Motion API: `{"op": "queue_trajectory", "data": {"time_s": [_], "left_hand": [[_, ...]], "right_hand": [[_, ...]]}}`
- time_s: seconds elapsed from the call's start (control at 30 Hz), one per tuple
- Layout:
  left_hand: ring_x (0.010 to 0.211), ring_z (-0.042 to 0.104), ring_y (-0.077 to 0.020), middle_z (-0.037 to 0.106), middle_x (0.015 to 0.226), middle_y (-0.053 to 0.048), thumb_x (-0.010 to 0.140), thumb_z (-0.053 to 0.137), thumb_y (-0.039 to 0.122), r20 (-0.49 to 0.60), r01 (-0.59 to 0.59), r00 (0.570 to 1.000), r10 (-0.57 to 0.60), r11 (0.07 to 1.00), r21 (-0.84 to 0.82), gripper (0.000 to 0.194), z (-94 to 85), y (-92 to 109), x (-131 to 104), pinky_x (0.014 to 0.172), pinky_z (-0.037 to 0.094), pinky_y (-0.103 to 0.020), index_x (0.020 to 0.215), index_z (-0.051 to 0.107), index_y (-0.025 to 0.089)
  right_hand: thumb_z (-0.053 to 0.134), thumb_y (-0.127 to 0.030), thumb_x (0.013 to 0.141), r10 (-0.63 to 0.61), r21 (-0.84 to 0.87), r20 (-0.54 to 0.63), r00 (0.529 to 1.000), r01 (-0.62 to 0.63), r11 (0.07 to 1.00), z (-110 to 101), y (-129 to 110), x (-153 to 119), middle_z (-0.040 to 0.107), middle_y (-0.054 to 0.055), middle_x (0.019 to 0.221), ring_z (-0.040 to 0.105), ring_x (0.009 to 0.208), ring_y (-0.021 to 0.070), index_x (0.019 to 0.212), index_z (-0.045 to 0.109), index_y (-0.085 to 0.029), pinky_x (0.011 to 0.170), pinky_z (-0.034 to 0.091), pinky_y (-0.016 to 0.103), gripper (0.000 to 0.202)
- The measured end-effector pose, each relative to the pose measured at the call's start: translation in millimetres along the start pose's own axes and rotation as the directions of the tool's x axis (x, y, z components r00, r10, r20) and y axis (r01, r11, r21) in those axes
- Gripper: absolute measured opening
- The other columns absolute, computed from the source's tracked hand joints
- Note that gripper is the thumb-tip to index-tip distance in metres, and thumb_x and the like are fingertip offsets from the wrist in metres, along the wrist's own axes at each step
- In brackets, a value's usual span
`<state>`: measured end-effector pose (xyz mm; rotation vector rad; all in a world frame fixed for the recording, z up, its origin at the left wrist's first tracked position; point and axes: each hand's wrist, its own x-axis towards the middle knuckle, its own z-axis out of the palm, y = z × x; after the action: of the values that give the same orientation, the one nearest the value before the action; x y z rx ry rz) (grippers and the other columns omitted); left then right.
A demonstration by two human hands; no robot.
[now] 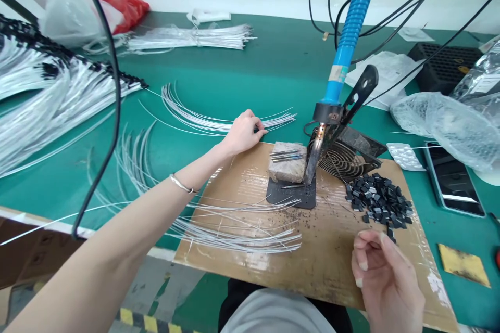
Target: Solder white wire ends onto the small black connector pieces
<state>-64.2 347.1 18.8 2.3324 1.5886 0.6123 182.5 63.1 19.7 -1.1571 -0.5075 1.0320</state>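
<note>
Left hand (pixel 248 132) pinching thin white wires (pixel 203 124) at the far edge of the cardboard sheet (pixel 332 250), right hand (pixel 388 276) loosely curled toward its near right corner, grip unclear, black pieces (pixel 378 199) beyond

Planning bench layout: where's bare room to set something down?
Green mat between the rear wire bundle and blue-handled iron; cardboard between the near wires and right hand, though specked. Crowded: around the iron, where grey block, round grille and black pieces cluster.

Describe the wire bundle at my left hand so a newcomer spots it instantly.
On the green table, find the brown cardboard sheet. Just beyond its far edge lies a curved bundle of white wires, the only bundle with your left hand at it.
</note>
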Motion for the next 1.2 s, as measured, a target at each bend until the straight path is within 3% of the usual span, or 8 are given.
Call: {"op": "queue_trajectory", "data": {"time_s": [0.2,0.33,0.47,0.6,0.7,0.8,0.9,1.2], "left_hand": [[0.108,0.063,-0.0291,0.065,0.104,-0.013,0.088,0.064,0.010,-0.078,-0.017,0.997,0.007,0.992,-0.124,0.016,-14.7,8.0,-1.6,0.103,0.050,-0.047,0.077,0.057,0.018],[0.076,0.067,-0.0183,0.068,0.086,-0.006,0.096,0.052,0.010,-0.172,0.021,0.983,-0.067,0.967,-0.253,0.013,-46.7,18.3,-10.6,0.075,0.056,-0.034,0.088,0.052,0.020],[0.053,0.055,-0.0096,0.070,0.079,-0.002,0.092,0.061,0.014,-0.226,-0.034,0.970,-0.087,0.875,-0.483,0.009,-85.7,38.6,-48.1,0.054,0.046,-0.025,0.085,0.059,0.020],[0.051,0.052,-0.0108,0.067,0.063,0.000,0.091,0.070,0.023,-0.109,-0.070,0.994,0.022,0.885,-0.460,0.015,-106.1,63.5,-108.3,0.048,0.039,-0.024,0.076,0.071,0.020],[0.055,0.056,-0.0119,0.070,0.066,0.000,0.094,0.067,0.023,0.129,-0.089,0.979,0.161,0.893,-0.441,0.018,-103.0,77.1,-145.5,0.049,0.042,-0.023,0.077,0.073,0.021],[0.047,0.048,-0.0095,0.062,0.059,0.004,0.098,0.063,0.020,0.230,-0.107,0.945,0.234,0.882,-0.459,0.018,-93.5,84.3,-166.0,0.043,0.036,-0.021,0.082,0.072,0.022],[0.046,0.048,-0.0091,0.060,0.057,0.005,0.099,0.061,0.017,0.251,-0.121,0.932,0.261,0.878,-0.463,0.017,-87.0,86.7,-173.9,0.039,0.031,-0.019,0.086,0.071,0.023],[0.054,0.051,-0.0103,0.063,0.065,0.005,0.100,0.060,0.016,0.183,-0.144,0.951,0.249,0.882,-0.449,0.017,-76.7,95.6,-179.6,0.048,0.039,-0.020,0.087,0.069,0.023]], "right_hand": [[0.082,-0.043,0.085,0.015,0.002,0.015,1.000,-0.015,1.000,-0.3,-0.7,-0.5,0.072,0.008,0.066,0.057,0.044,0.0118,0.081,0.085,-0.018,0.032,0.049,0.020,0.026],[0.082,-0.042,0.085,0.017,0.003,0.016,1.000,-0.017,1.000,0.0,-1.1,-0.6,0.071,0.007,0.065,0.056,0.043,0.0112,0.079,0.085,-0.018,0.031,0.048,0.020,0.025],[0.081,-0.041,0.087,-0.015,-0.013,0.031,0.999,0.015,1.000,-3.1,2.5,-0.9,0.072,0.008,0.067,0.058,0.043,0.0120,0.080,0.085,-0.018,0.032,0.050,0.021,0.025],[0.079,-0.038,0.090,-0.060,-0.067,0.100,0.993,0.067,0.996,-0.9,8.9,-7.6,0.076,0.008,0.072,0.062,0.046,0.0136,0.086,0.086,-0.021,0.037,0.053,0.023,0.018],[0.079,-0.037,0.091,-0.027,-0.135,0.123,0.992,0.043,0.990,14.5,8.3,-18.1,0.076,0.006,0.075,0.063,0.048,0.0118,0.091,0.086,-0.023,0.042,0.054,0.022,0.016],[0.082,-0.043,0.088,0.031,-0.143,0.139,0.990,-0.011,0.990,35.9,3.5,-26.3,0.075,0.005,0.080,0.064,0.052,0.0121,0.096,0.085,-0.024,0.043,0.056,0.023,0.021],[0.084,-0.041,0.086,0.053,-0.122,0.152,0.987,-0.034,0.992,49.2,1.4,-26.4,0.074,0.002,0.075,0.062,0.050,0.0112,0.091,0.085,-0.024,0.042,0.057,0.021,0.018],[0.081,-0.026,0.088,-0.090,-0.137,0.229,0.969,0.123,0.983,53.5,11.1,-28.0,0.072,0.001,0.069,0.062,0.044,0.0098,0.079,0.084,-0.023,0.039,0.055,0.020,0.010]]}}
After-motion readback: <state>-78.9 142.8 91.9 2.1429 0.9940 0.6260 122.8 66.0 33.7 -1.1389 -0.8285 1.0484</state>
